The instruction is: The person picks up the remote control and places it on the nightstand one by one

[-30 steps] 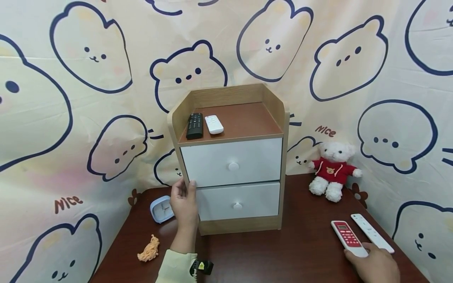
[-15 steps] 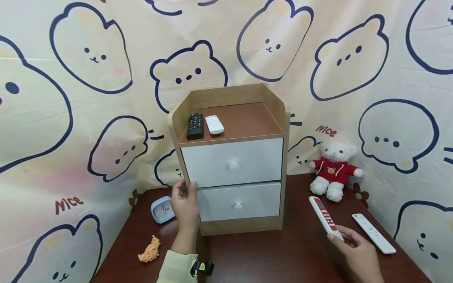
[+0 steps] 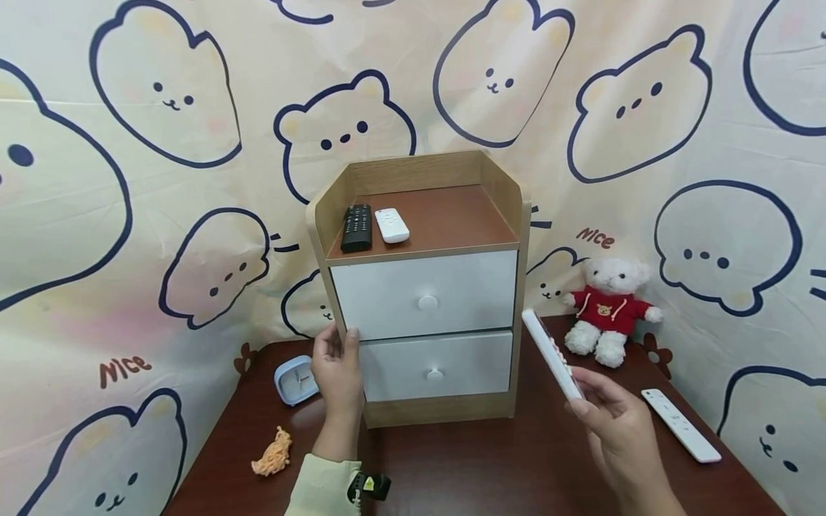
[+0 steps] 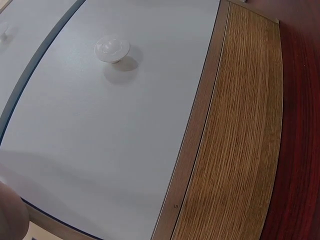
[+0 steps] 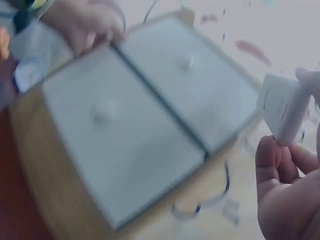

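Observation:
My left hand (image 3: 338, 380) holds the left side edge of a small wooden drawer cabinet (image 3: 439, 410), thumb on the front beside the seam between its two white drawers. Both drawers are pushed in. In the left wrist view a fingertip (image 4: 11, 215) shows at the lower left, near a drawer front (image 4: 115, 125) with a round knob (image 4: 112, 49). My right hand (image 3: 622, 433) pinches the lower end of a white remote control (image 3: 551, 355) with red buttons, raised over the table right of the cabinet. The right wrist view shows this remote (image 5: 285, 107) from its far end.
A black remote (image 3: 357, 229) and a small white remote (image 3: 391, 226) lie on the cabinet top. Another white remote (image 3: 680, 424) lies on the table at right, with a teddy bear (image 3: 606, 312) behind. At left are a blue clock (image 3: 295, 380) and an orange tangled bundle (image 3: 273, 453).
My right hand has lifted the red-button remote off the table, carried it leftward toward the cabinet and tilted it onto its side edge. The left hand has stayed on the cabinet.

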Demonstrator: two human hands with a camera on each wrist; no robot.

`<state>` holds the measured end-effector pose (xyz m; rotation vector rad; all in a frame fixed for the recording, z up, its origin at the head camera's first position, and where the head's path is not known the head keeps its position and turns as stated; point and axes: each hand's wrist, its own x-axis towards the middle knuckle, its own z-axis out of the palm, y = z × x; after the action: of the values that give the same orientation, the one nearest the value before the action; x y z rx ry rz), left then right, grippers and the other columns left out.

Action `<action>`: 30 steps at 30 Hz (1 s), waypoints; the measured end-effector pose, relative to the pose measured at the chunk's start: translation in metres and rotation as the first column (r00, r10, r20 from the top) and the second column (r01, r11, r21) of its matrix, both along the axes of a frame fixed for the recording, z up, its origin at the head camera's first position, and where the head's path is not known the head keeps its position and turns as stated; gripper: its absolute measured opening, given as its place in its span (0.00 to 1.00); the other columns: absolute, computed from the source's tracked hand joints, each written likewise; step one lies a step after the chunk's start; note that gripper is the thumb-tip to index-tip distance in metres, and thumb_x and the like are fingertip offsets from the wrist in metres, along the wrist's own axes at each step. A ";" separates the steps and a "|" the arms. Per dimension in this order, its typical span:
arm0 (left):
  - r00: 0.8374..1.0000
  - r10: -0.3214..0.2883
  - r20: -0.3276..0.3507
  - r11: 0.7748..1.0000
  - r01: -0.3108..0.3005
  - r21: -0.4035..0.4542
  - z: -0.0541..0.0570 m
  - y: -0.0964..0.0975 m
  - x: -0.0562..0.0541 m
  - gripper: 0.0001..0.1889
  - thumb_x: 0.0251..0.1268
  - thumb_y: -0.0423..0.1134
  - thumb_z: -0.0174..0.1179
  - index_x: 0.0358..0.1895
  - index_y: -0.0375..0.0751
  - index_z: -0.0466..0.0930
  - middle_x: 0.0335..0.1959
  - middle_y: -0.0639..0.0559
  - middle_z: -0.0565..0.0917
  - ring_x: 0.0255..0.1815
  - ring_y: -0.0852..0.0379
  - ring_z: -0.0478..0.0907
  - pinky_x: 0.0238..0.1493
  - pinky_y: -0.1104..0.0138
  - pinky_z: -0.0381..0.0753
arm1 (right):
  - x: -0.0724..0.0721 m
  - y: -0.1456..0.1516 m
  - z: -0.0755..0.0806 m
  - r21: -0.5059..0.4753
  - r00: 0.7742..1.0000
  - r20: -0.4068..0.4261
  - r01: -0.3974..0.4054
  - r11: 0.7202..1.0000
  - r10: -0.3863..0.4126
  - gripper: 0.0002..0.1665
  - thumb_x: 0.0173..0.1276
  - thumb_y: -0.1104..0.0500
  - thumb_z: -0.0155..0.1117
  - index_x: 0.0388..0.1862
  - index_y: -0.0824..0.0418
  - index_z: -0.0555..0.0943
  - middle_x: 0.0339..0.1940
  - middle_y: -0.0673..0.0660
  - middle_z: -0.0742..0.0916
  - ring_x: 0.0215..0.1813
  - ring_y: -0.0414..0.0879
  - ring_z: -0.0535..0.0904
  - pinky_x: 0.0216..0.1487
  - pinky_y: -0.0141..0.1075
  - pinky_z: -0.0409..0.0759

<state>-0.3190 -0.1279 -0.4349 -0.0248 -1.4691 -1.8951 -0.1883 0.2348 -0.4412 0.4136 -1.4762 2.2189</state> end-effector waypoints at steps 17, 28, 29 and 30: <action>0.999 0.016 0.037 1.000 -0.016 -0.003 0.001 -0.004 -0.001 0.20 0.78 0.37 0.69 0.65 0.34 0.80 0.61 0.43 0.84 0.66 0.58 0.80 0.67 0.77 0.78 | -0.028 -0.093 0.168 0.639 0.890 -0.094 0.398 0.659 -0.447 0.36 0.62 0.38 0.84 0.65 0.55 0.89 0.54 0.57 0.90 0.49 0.51 0.84 0.41 0.31 0.87; 0.999 0.013 0.044 1.000 -0.013 0.000 0.001 -0.002 0.000 0.19 0.77 0.37 0.69 0.65 0.35 0.80 0.62 0.42 0.84 0.66 0.57 0.80 0.67 0.77 0.78 | -0.081 -0.133 0.234 0.826 0.870 -0.133 0.362 0.432 -0.475 0.43 0.62 0.30 0.79 0.65 0.59 0.88 0.58 0.58 0.89 0.55 0.53 0.81 0.45 0.44 0.90; 0.999 0.011 0.042 1.000 -0.011 0.001 0.001 -0.002 0.000 0.19 0.77 0.37 0.69 0.65 0.35 0.80 0.62 0.42 0.84 0.66 0.58 0.80 0.67 0.77 0.78 | -0.088 -0.136 0.238 0.846 0.864 -0.127 0.351 0.402 -0.487 0.43 0.63 0.30 0.78 0.64 0.59 0.88 0.57 0.58 0.89 0.55 0.53 0.80 0.46 0.43 0.88; 0.999 0.011 0.040 1.000 -0.011 0.002 0.001 -0.001 0.000 0.19 0.77 0.37 0.69 0.65 0.35 0.80 0.62 0.42 0.84 0.66 0.58 0.81 0.67 0.77 0.78 | -0.095 -0.138 0.242 0.863 0.856 -0.122 0.341 0.372 -0.503 0.42 0.63 0.30 0.78 0.63 0.59 0.88 0.56 0.57 0.90 0.54 0.53 0.80 0.46 0.43 0.86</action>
<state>-0.3194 -0.1293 -0.4336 0.0223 -1.4908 -1.8978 -0.2828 0.0970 -0.1989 0.0844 -2.4162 0.9458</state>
